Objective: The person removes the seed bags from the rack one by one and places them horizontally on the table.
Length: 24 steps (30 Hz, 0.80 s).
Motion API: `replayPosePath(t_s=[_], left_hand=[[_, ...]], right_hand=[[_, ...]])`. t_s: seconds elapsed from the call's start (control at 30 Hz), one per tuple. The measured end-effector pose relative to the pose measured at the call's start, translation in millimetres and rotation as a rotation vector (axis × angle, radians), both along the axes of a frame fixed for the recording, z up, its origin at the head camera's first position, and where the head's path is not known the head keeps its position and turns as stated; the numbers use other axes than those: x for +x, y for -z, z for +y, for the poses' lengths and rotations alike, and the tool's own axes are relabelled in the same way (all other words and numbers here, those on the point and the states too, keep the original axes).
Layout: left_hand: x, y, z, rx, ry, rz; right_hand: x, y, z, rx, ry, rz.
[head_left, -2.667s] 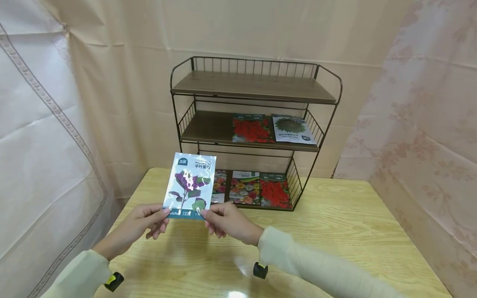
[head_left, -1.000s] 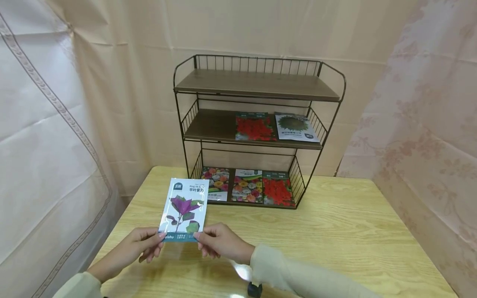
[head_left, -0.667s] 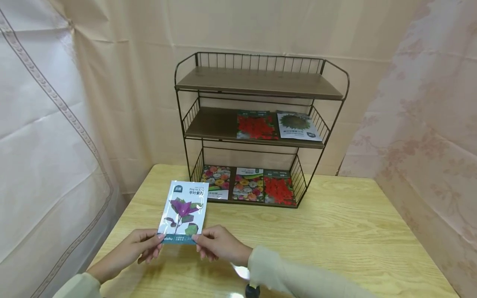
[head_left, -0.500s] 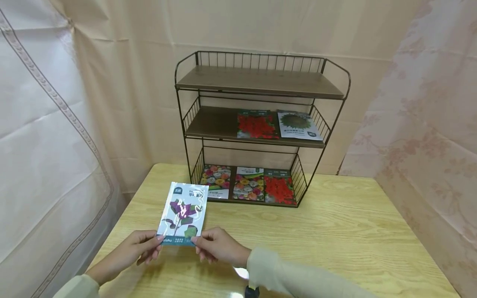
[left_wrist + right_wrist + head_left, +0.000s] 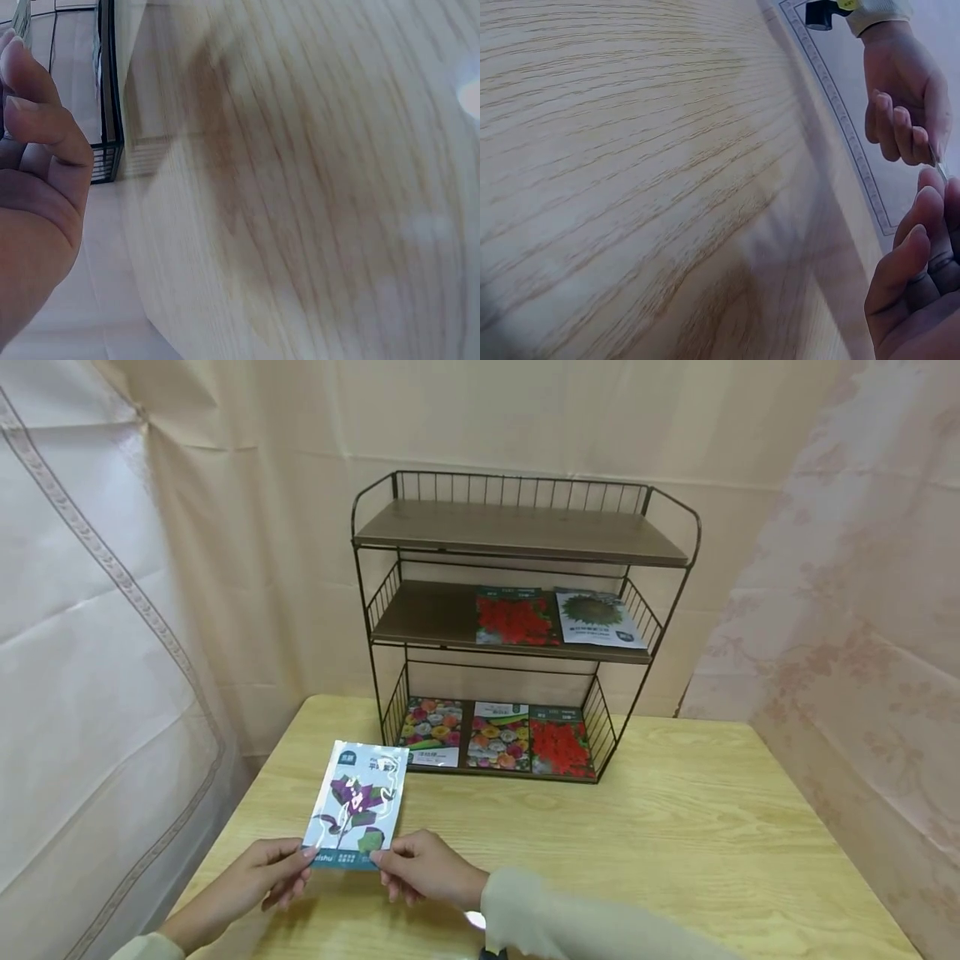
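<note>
A white seed packet [image 5: 360, 802] with a purple-leaved plant and a teal bottom band is held up over the table, its face toward the head camera. My left hand [image 5: 258, 877] pinches its lower left corner between thumb and fingers. At the lower right corner, my right hand [image 5: 431, 870] pinches it the same way. The left wrist view shows the left hand [image 5: 45, 142] with curled fingers at its edge. In the right wrist view, the right hand [image 5: 922, 277] is in front and the packet's thin edge [image 5: 939, 166] runs between both hands.
A three-tier dark rack [image 5: 517, 531] stands at the back of the wooden table [image 5: 660, 835]. Its middle shelf bears a red-flower packet [image 5: 516, 617] and a sunflower packet [image 5: 600, 618]. On the bottom tier lie two mixed-flower packets [image 5: 498, 739] and another red-flower packet [image 5: 561, 747].
Both hands have brought the packet down and slightly left, away from the rack, so the bottom tier's left packet shows more fully. The grip on its lower corners stays the same.
</note>
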<state>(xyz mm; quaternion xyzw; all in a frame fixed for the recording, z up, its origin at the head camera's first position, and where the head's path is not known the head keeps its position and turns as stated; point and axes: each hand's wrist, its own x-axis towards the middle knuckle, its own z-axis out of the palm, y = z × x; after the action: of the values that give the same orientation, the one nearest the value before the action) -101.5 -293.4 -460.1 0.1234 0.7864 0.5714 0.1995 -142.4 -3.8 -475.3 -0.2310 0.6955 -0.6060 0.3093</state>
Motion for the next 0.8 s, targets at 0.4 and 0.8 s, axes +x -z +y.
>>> replayPosePath(t_s=[0.4,0.8], left_hand=[[3.8,4.5,-13.3,-0.008,-0.040,-0.015],[17.0,12.1,-21.6,0.022,-0.024,-0.038]], right_hand=[[3.3,5.2,-16,0.011,0.021,0.012],[11.7,11.0,-27,0.007,0.001,-0.022]])
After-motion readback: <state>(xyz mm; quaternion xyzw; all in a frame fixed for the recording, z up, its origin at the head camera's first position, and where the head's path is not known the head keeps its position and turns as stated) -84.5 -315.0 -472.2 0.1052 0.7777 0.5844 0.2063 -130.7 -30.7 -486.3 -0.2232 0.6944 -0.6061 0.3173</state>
